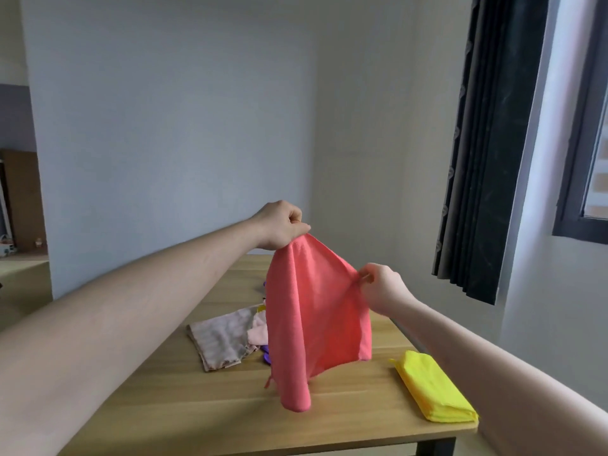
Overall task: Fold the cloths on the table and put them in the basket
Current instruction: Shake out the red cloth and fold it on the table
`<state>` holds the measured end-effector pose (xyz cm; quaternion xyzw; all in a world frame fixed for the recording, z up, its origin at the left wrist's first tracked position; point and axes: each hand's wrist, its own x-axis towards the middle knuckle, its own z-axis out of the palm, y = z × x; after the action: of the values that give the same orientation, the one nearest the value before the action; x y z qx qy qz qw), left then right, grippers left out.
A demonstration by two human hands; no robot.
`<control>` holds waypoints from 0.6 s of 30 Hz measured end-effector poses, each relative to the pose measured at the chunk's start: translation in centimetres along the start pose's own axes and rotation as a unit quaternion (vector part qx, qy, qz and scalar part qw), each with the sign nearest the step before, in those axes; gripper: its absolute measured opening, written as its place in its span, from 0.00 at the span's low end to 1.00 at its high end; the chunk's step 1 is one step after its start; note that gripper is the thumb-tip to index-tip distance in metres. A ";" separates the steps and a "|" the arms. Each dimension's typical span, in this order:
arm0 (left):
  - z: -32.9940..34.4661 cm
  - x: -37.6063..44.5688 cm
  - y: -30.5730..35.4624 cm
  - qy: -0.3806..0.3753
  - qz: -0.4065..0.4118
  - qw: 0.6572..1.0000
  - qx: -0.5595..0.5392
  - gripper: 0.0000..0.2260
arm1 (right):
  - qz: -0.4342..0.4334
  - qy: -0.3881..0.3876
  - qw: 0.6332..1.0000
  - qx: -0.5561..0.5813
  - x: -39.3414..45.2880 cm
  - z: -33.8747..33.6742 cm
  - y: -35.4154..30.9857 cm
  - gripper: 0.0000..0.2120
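Head view: we hold the coral cloth [316, 320] in the air at frame centre, above the worktop [210, 406].
Left hand [283, 227]: fingers curled round the cloth's top corner.
Right hand [381, 286]: pinching its right edge, lower down.
Done: we judge one piece finished, the folded yellow cloth [434, 388] at lower right.
Left: coral cloth unfolded; a beige cloth [223, 340] and a pale pink cloth [258, 332] lie rumpled behind it.
Basket: not in view.

Wooden table [329, 422] under folded yellow cloth [431, 386], beige cloth [223, 337].
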<state>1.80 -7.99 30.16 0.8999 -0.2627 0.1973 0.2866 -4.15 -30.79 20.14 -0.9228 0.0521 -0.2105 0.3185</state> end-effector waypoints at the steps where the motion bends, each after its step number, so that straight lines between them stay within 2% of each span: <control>1: -0.1 -0.1 -0.2 -0.004 0.000 1.000 0.005 0.21 | 0.008 -0.001 1.000 0.006 0.3 -0.4 -0.2 0.12; 7: -0.5 -0.8 -1.6 -0.040 -0.016 0.999 -0.013 0.21 | -0.019 0.009 0.999 0.027 0.1 -1.6 0.0 0.08; 11: -1.0 -2.0 -2.4 -0.128 -0.015 0.991 -0.032 0.21 | -0.076 -0.022 0.997 0.011 -1.0 -2.4 0.6 0.15; 15: -0.8 -2.9 -3.6 -0.202 -0.023 0.978 -0.049 0.18 | -0.146 -0.046 0.988 -0.028 -1.5 -3.2 1.2 0.16; 18: -0.5 -3.1 -4.6 -0.212 -0.038 0.975 -0.049 0.21 | -0.161 -0.035 0.984 -0.064 -1.1 -3.8 1.9 0.07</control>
<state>1.99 -3.41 27.08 0.9157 -0.2920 -0.0223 0.2752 -6.68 -34.22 21.29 -0.9444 -0.0949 -0.2233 0.2221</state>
